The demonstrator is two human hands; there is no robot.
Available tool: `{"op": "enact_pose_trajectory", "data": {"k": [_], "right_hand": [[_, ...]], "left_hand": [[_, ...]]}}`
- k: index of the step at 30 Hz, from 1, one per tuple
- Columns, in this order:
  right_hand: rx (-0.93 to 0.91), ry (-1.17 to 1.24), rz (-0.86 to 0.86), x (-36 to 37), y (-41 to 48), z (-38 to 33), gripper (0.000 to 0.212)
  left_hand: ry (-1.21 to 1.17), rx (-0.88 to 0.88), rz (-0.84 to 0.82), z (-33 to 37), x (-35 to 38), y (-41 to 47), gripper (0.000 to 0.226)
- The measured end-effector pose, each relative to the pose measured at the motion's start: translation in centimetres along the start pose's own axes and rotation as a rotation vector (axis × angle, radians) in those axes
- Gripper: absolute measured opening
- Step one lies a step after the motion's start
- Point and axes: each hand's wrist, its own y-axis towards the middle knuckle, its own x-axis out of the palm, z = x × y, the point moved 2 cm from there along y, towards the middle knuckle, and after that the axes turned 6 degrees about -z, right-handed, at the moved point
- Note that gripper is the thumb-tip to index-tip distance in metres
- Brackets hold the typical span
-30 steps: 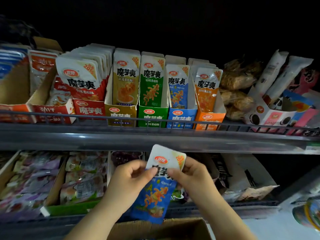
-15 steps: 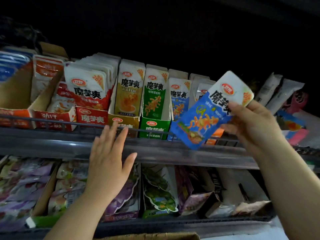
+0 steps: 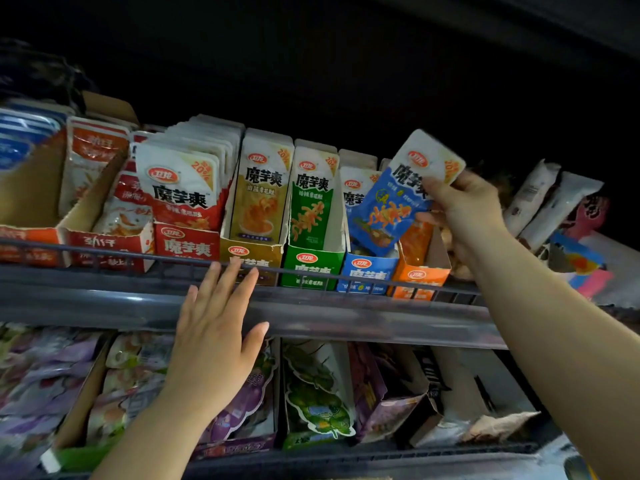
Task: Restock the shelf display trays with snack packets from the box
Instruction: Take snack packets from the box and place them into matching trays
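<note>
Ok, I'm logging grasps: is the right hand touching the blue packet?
Touching. The head view shows the right hand pinching the blue packet near its white top, thumb across the printed face.

Blue packet [image 3: 398, 202], held by fingers [image 3: 437, 188] of the right hand [image 3: 464, 209]: red oval "卫龙", "魔芋爽" partly covered, "20%" at the corner.

Left of the fingers, red packet [image 3: 180, 188], yellow packet [image 3: 263, 188] and green packet [image 3: 311, 202]: "卫龙", "魔芋爽", "20%".

Below the fingers, blue tray [image 3: 367, 271]: "卫龙", "魔芋爽". Further left, green tray [image 3: 311, 268] and red tray [image 3: 187, 245]: the same.

Orange tray [image 3: 415, 275]: oval logo only. Small print is unreadable.
</note>
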Motion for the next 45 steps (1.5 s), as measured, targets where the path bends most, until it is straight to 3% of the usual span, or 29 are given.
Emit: {"op": "enact_pose_trajectory", "data": {"k": [5,14,19,22,33,38,40,45], "right_hand": [[0.104,-0.212,-0.212,2.2,0.5,1.2,0.031],[0.01,-0.44,-0.208,3.0,2.3,1.6,0.038],[-0.075,-0.702,-0.162,4.0,3.1,2.8,0.028],[-0.079,-0.824,-0.136,4.0,3.5,3.5,0.036],[-0.04,-0.65,-0.125,4.0,2.9,4.3,0.059],[-0.137,-0.746,-0.052,3.5,1.1,3.1,0.044],[-0.195,-0.805,-0.09,3.5,-0.2,2.5,0.037],[-0.285,-0.79,-0.226,3.0,-4.6,1.3,0.021]], "left_hand": [[0.149,0.071,0.09,0.1,0.1,0.1,0.059],[0.121,0.069,0.151,-0.1,0.3,0.2,0.053],[0.087,0.075,0.083,-0.1,0.1,0.2,0.054],[0.072,0.075,0.068,-0.1,0.0,0.2,0.054],[0.041,0.039,0.016,0.1,-0.3,0.1,0.057],[-0.074,0.006,-0.025,0.6,-1.1,0.1,0.057],[-0.207,-0.019,-0.046,1.0,-1.5,-0.4,0.061],[-0.225,0.01,-0.078,2.4,-1.7,-2.2,0.054]]}}
